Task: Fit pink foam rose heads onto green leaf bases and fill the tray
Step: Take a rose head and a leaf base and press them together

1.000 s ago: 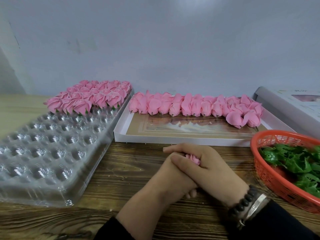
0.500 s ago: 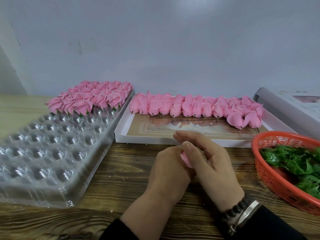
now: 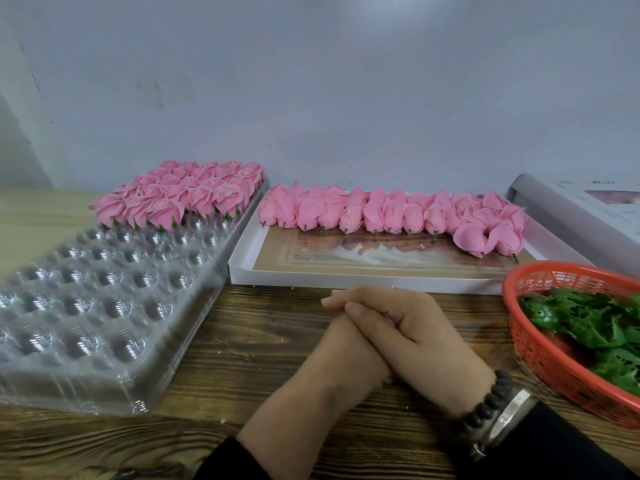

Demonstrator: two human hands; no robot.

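My left hand (image 3: 337, 358) and my right hand (image 3: 419, 336) are pressed together over the wooden table, the right wrapped over the left. They close round a pink foam rose head (image 3: 389, 320), of which only a sliver of pink shows between the fingers. A clear plastic tray (image 3: 104, 306) lies to the left, its far rows filled with finished pink roses (image 3: 180, 199) on green bases. Loose rose heads (image 3: 391, 211) lie in a row at the back of a shallow white box (image 3: 346, 281). Green leaf bases (image 3: 588, 327) fill an orange basket (image 3: 540, 355) on the right.
A white box lid (image 3: 571, 216) leans at the far right behind the basket. A pale wall runs close behind the tray and box. Bare wooden table (image 3: 249, 358) shows between the tray and my hands.
My hands dropped back toward me and closed tighter. The right hand now covers the rose head, which showed plainly between the fingers half a second ago.
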